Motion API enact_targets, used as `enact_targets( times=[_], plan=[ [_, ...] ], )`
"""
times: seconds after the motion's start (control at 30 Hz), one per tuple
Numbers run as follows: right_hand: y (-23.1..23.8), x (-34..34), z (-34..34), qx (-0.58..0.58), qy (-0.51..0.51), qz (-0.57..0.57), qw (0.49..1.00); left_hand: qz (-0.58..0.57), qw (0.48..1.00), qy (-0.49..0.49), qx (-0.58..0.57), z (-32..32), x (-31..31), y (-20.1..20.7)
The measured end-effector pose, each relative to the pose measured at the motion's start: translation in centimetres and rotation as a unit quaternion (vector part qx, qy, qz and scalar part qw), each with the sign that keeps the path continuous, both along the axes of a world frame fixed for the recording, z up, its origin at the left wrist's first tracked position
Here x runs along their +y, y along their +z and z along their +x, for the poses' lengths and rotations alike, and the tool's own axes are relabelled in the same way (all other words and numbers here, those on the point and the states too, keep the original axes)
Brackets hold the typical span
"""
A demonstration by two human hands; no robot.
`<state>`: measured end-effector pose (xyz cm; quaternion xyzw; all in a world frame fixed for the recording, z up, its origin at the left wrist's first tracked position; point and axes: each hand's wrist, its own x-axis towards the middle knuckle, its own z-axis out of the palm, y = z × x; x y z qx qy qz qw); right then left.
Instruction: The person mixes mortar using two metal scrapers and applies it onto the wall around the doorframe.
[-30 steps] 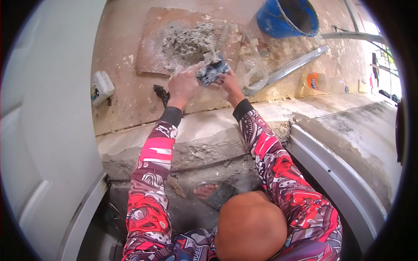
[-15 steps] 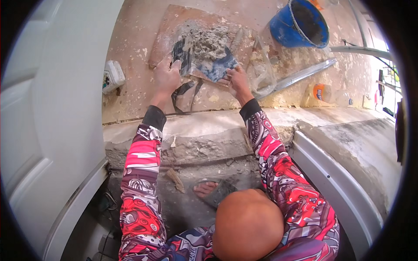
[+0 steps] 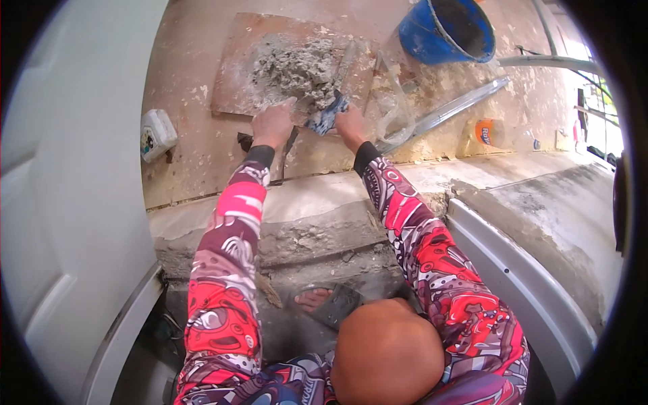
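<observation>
A heap of wet grey mortar (image 3: 297, 67) lies on a flat reddish-brown board (image 3: 233, 84). At the board's near edge, my left hand (image 3: 273, 123) is closed, its knuckles toward the heap; whatever its fingers grip is hidden. Dark strips (image 3: 291, 142) show just below that hand. My right hand (image 3: 351, 127) pinches a bent blue-black flat piece (image 3: 327, 116) smeared with mortar, which touches the near right side of the heap.
A blue bucket (image 3: 422, 37) stands at the far right. Nearer lie a metal channel (image 3: 449, 115), a clear plastic strip (image 3: 399, 111) and an orange-labelled bottle (image 3: 482, 133). A white container (image 3: 157, 135) sits left, beside a white door (image 3: 74, 169). A rough concrete step (image 3: 324, 226) runs across.
My left hand has moved right, closer to my right hand, and the black flat piece it held is out of sight. The blue-black piece in my right hand now looks narrower and more bent.
</observation>
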<state>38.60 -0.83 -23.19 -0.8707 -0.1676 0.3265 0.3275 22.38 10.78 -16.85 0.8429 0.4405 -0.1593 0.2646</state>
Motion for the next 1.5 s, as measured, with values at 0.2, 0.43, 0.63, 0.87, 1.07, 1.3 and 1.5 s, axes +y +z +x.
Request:
enact_targets(
  times=[0.2, 0.43, 0.63, 0.87, 1.07, 1.3, 1.5],
  plan=[
    [0.0, 1.4, -2.9, 0.031, -0.013, 0.031, 0.999, 0.042, 0.998, 0.040, -0.002, 3.1, 0.3, -3.9],
    [-2.6, -0.6, -0.6, 0.204, -0.051, 0.121, 0.970, -0.043, 0.998, -0.010, -0.039, 5.2, -1.3, -4.6],
    [0.0, -2.6, -2.7, 0.408, -0.165, 0.194, 0.877, -0.033, 0.998, -0.056, -0.024, 1.3, -1.0, -2.6],
    [2.6, -3.6, -0.7, 0.438, -0.131, 0.278, 0.845, 0.079, 0.940, 0.086, -0.321, -0.9, -3.6, 4.6],
    [8.7, -0.7, -4.3, 0.438, -0.055, 0.312, 0.842, -0.021, 0.877, 0.280, -0.390, -6.8, -3.0, 9.9],
    [12.5, -0.2, -7.6, 0.473, 0.024, 0.379, 0.795, -0.177, 0.631, 0.518, -0.550, -13.2, -8.1, 13.6],
    [17.6, -1.1, -11.9, 0.372, 0.132, 0.404, 0.825, -0.148, 0.541, 0.559, -0.610, -14.2, -10.4, 14.6]
  ],
)
